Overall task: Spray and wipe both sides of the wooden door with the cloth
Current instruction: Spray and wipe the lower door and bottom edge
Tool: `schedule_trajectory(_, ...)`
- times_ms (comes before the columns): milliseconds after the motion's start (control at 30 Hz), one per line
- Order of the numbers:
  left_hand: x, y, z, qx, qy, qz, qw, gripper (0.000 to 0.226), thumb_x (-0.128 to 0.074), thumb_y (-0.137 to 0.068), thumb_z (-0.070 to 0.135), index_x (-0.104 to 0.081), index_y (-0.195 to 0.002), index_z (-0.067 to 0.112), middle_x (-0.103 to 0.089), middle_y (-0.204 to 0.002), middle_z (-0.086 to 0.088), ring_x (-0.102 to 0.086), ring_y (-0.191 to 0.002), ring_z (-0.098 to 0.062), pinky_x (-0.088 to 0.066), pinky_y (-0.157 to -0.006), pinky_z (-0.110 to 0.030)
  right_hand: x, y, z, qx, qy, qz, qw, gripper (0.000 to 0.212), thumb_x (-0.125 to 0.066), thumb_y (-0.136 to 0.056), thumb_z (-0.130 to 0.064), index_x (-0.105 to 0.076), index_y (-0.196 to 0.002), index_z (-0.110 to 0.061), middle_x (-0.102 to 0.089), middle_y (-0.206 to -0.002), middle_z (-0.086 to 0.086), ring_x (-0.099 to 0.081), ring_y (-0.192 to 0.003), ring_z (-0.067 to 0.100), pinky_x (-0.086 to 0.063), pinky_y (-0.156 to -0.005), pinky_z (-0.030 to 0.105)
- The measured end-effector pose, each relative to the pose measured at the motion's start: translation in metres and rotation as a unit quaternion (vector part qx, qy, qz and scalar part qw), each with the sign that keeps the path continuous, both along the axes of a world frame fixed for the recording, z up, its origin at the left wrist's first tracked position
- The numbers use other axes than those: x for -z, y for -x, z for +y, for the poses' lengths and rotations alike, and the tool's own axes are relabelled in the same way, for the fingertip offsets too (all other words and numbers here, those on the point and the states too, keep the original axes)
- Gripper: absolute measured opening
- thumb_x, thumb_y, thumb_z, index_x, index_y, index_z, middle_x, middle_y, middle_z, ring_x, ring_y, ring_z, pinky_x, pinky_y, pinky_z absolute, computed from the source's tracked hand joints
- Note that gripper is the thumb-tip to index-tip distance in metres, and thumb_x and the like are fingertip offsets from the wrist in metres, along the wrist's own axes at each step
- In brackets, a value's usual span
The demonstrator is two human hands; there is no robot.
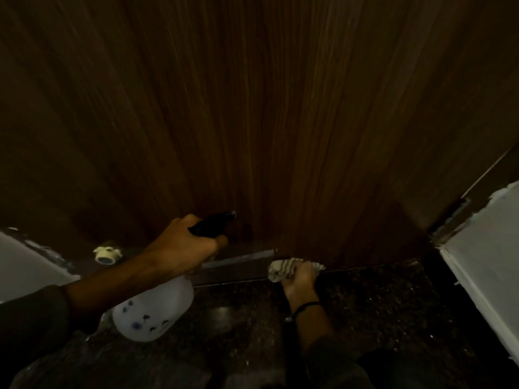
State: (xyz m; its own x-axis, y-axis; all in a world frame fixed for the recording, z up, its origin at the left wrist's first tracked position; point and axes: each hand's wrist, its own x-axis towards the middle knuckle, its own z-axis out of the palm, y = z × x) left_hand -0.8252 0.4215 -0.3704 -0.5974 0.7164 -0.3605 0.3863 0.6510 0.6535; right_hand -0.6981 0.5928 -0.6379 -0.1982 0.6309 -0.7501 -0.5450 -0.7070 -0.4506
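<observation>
The dark wooden door fills most of the head view, its bottom edge just above the floor. My left hand grips the black trigger head of a white spray bottle, with the nozzle pointing at the lower part of the door. My right hand holds a bunched striped cloth low down against the door's bottom edge. A dark band sits on my right wrist.
A dark speckled stone floor runs below the door. White wall or frame pieces stand at the right and lower left. A small pale door stop sits near the left foot of the door.
</observation>
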Motion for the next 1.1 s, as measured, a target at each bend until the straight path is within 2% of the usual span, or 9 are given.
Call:
schedule_trajectory(67, -0.003, 0.003, -0.004, -0.005, -0.006, -0.001, 1.000, 0.040, -0.067, -0.095, 0.018, -0.058, -0.058, 0.008, -0.052, -0.039, 0.001, -0.050, -0.033, -0.011, -0.047, -0.053, -0.029, -0.057, 0.008, -0.031, -0.076, 0.016, -0.013, 0.997, 0.048, -0.022, -0.101, -0.006, -0.042, -0.059, -0.014, -0.045, -0.046, 0.010, -0.046, -0.046, 0.025, -0.054, -0.085, 0.040)
schedule_trajectory(133, -0.007, 0.006, -0.007, -0.013, -0.009, 0.000, 1.000, 0.040, -0.067, -0.095, 0.018, -0.058, -0.057, 0.008, -0.051, -0.039, 0.001, -0.049, -0.032, -0.011, -0.045, -0.050, -0.027, -0.085, 0.007, -0.045, -0.119, 0.029, 0.009, 0.992, 0.040, -0.024, -0.098, -0.002, -0.051, -0.068, -0.004, -0.053, -0.072, 0.023, -0.049, -0.065, 0.035, -0.038, -0.113, 0.056)
schedule_trajectory(233, -0.011, 0.010, -0.010, -0.024, -0.024, -0.017, 0.999, 0.039, -0.067, -0.096, 0.017, -0.059, -0.059, 0.007, -0.052, -0.039, 0.002, -0.048, -0.033, -0.011, -0.044, -0.047, -0.026, -0.118, -0.001, -0.037, -0.155, 0.048, -0.005, 0.987, 0.042, -0.025, -0.102, -0.005, -0.058, -0.120, 0.012, -0.055, -0.127, 0.037, -0.056, -0.105, 0.049, -0.040, -0.099, 0.060)
schedule_trajectory(300, -0.013, 0.014, -0.012, -0.027, -0.034, -0.012, 0.999, 0.038, -0.068, -0.095, 0.019, -0.060, -0.060, 0.007, -0.053, -0.040, 0.002, -0.049, -0.033, -0.010, -0.044, -0.047, -0.025, -0.144, 0.000, -0.032, -0.140, 0.044, -0.011, 0.989, 0.045, -0.025, -0.102, -0.007, -0.051, -0.132, 0.014, -0.051, -0.138, 0.036, -0.051, -0.125, 0.051, -0.041, -0.096, 0.059)
schedule_trajectory(567, -0.015, 0.021, -0.025, -0.053, -0.043, -0.020, 0.997, 0.033, -0.068, -0.096, 0.019, -0.060, -0.066, 0.006, -0.054, -0.039, 0.003, -0.049, -0.032, -0.010, -0.042, -0.043, -0.025, -0.222, 0.011, -0.053, -0.069, -0.105, 0.006, 0.992, 0.028, -0.039, -0.097, 0.005, -0.061, -0.113, 0.001, -0.066, -0.115, 0.018, -0.063, -0.113, 0.036, -0.047, -0.108, 0.052)
schedule_trajectory(633, -0.014, 0.019, -0.025, -0.055, -0.037, -0.016, 0.998, 0.033, -0.067, -0.096, 0.018, -0.060, -0.066, 0.007, -0.053, -0.037, 0.004, -0.049, -0.031, -0.008, -0.043, -0.046, -0.026, -0.215, 0.016, -0.052, -0.074, -0.106, 0.011, 0.992, 0.034, -0.039, -0.095, 0.005, -0.058, -0.123, 0.007, -0.064, -0.125, 0.025, -0.061, -0.118, 0.040, -0.044, -0.110, 0.058)
schedule_trajectory(967, -0.007, 0.008, -0.015, -0.038, -0.028, -0.018, 0.999, 0.034, -0.066, -0.095, 0.017, -0.061, -0.063, 0.005, -0.054, -0.041, 0.004, -0.050, -0.033, -0.009, -0.043, -0.046, -0.024, -0.085, 0.043, -0.066, -0.146, -0.002, 0.016, 0.989, 0.016, -0.038, -0.063, 0.002, -0.053, -0.066, -0.003, -0.049, -0.084, 0.014, -0.048, -0.073, 0.029, -0.048, -0.095, 0.042)
schedule_trajectory(1033, -0.008, 0.007, -0.014, -0.031, -0.028, -0.017, 0.999, 0.035, -0.066, -0.094, 0.017, -0.060, -0.062, 0.006, -0.054, -0.041, 0.003, -0.050, -0.034, -0.010, -0.044, -0.048, -0.025, -0.047, 0.052, -0.074, -0.163, 0.012, 0.005, 0.987, 0.026, -0.040, -0.068, 0.001, -0.063, -0.078, 0.003, -0.057, -0.091, 0.023, -0.056, -0.082, 0.038, -0.044, -0.107, 0.050)
schedule_trajectory(1100, -0.009, 0.008, -0.012, -0.026, -0.032, -0.014, 0.999, 0.035, -0.067, -0.094, 0.018, -0.059, -0.062, 0.006, -0.054, -0.042, 0.002, -0.050, -0.035, -0.011, -0.045, -0.049, -0.027, -0.025, 0.058, -0.076, -0.182, 0.046, -0.001, 0.982, 0.044, -0.039, -0.083, -0.001, -0.061, -0.120, 0.011, -0.061, -0.124, 0.032, -0.056, -0.120, 0.050, -0.035, -0.116, 0.058)
